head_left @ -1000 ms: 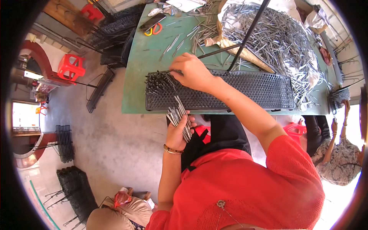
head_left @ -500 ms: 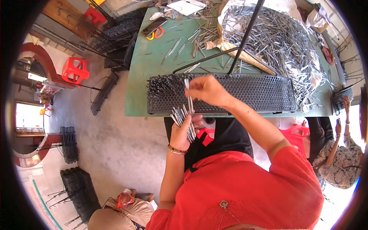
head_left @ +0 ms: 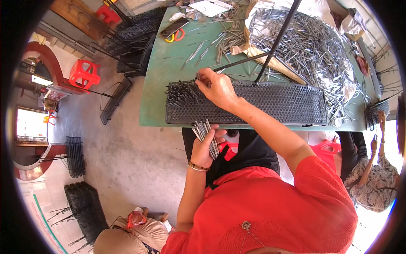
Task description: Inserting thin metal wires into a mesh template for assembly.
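Observation:
A bundle of thin metal rods (head_left: 206,134) rests in my left hand (head_left: 204,149), fingers curled round it, just off the near edge of the table. Over the far left part of a long black perforated rack (head_left: 270,101) is my right hand (head_left: 218,89), its thumb and fingertips pinched together. What the pinch holds is mostly hidden; a small dark tip shows at the fingers. Several dark rods (head_left: 182,95) stand upright in the holes at the rack's left end, while the holes to the right show no rods.
A large heap of loose rods (head_left: 304,46) lies on wrapping at the right of the green table (head_left: 158,84). Scissors (head_left: 175,36) and a phone (head_left: 174,27) lie at the far left. A black bar (head_left: 279,38) rises behind the rack. Another person (head_left: 374,182) sits at right.
My right hand has moved left and away from me, from above the bundle to the standing rods. The rod it held upright no longer shows. My left hand has barely moved.

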Available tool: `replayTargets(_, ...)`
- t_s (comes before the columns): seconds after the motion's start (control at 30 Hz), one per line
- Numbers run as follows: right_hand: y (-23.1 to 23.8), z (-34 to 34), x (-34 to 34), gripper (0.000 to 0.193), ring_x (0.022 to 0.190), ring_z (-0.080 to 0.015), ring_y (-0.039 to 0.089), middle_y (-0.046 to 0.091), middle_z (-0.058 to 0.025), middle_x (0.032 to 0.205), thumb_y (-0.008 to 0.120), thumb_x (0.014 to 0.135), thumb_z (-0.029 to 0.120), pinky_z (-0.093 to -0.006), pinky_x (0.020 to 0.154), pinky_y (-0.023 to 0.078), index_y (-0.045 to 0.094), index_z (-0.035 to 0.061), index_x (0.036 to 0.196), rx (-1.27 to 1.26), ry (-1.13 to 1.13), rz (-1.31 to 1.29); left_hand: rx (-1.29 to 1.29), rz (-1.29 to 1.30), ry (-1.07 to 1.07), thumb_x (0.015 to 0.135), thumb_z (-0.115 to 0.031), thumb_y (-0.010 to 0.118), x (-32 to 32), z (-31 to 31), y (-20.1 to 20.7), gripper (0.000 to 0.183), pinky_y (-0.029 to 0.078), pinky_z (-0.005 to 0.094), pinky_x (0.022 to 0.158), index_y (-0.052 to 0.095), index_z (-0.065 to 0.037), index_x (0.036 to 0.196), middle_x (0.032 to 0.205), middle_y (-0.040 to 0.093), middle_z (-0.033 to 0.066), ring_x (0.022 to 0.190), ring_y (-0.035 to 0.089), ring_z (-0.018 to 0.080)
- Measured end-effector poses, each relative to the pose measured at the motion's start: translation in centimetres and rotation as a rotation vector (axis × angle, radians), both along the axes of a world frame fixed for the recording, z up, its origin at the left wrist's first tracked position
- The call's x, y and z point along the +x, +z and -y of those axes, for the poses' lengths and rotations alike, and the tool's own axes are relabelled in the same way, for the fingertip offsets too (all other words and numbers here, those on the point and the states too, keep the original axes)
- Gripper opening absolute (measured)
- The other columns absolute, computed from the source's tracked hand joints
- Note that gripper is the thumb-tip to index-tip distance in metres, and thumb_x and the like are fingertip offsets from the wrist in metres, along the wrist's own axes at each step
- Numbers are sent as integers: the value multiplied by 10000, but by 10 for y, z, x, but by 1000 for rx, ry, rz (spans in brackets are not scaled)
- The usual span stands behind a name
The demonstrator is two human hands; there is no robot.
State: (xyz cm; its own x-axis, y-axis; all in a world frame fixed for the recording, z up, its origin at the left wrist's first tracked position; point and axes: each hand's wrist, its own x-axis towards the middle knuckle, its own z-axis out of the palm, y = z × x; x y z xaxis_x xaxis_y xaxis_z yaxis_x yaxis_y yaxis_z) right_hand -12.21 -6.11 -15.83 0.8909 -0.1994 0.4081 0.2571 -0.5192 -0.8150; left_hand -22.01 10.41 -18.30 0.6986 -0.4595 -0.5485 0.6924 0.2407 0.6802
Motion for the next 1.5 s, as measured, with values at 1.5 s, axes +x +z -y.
replayTargets(1.5,8,-18,-63,225,640,-128,595,666,-86,760,704,831,192,-270,558,471,692,-7,935,113,384,-338,-177,165,59,932,-127,544,3,-26,8,286,545,284,690,520,14,1179,1079,648,141,891,652,187)
